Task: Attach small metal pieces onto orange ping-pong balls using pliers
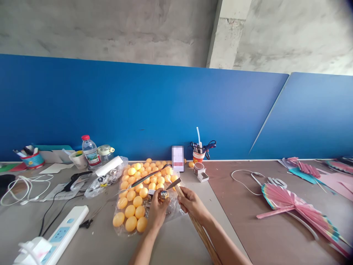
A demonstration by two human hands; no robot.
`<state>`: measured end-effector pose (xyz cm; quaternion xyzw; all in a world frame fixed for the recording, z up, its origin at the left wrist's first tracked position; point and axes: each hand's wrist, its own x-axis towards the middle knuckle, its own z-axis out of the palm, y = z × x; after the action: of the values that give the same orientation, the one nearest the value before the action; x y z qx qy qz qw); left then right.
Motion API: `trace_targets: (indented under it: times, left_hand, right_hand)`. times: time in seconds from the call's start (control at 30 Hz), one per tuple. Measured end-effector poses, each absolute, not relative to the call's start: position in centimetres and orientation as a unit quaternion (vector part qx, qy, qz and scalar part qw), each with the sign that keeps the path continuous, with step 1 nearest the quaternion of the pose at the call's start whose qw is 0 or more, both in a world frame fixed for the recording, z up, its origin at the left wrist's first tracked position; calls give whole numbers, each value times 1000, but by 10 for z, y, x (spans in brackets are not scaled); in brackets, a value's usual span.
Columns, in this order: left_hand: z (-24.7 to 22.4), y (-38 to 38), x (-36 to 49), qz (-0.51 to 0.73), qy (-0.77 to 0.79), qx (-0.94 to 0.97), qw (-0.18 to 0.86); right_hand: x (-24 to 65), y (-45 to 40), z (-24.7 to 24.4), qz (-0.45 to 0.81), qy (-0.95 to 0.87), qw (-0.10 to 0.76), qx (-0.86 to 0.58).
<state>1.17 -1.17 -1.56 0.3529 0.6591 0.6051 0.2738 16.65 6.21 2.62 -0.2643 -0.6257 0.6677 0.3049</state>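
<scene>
Near the bag of orange balls, my left hand is closed round a small shiny metallic ball. My right hand grips a knife-like tool with a dark pointed blade and a pale wooden handle. Its tip points left, just above the metallic ball; whether the two touch, I cannot tell. Below my right hand a long tan strip runs down to the frame's bottom edge. Whether it belongs to the tool is unclear. More clear plastic lies under my hands, its contents partly hidden.
A phone stands upright behind the bag, beside a cup of pens and a small open box. On the left are a water bottle, a power strip and cables. Pink folded paper lies right.
</scene>
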Motion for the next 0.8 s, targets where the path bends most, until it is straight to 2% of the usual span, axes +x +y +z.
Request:
trace_targets:
  times: [0.13, 0.3, 0.47, 0.63, 0.8]
  left_hand:
    - [-13, -12, 11, 605, 656, 357, 276]
    - [-7, -15, 12, 591, 672, 360, 265]
    - [-4, -16, 12, 594, 665, 366, 267]
    - [-5, -16, 12, 588, 679, 361, 252]
    - [-8, -16, 13, 594, 664, 379, 249]
  right_hand:
    - [170, 63, 30, 672, -598, 339, -273]
    - [168, 60, 25, 635, -665, 281, -275]
    - [168, 60, 27, 660, -635, 300, -267]
    - [166, 60, 25, 658, -647, 277, -267]
    - [168, 67, 21, 759, -523, 320, -220]
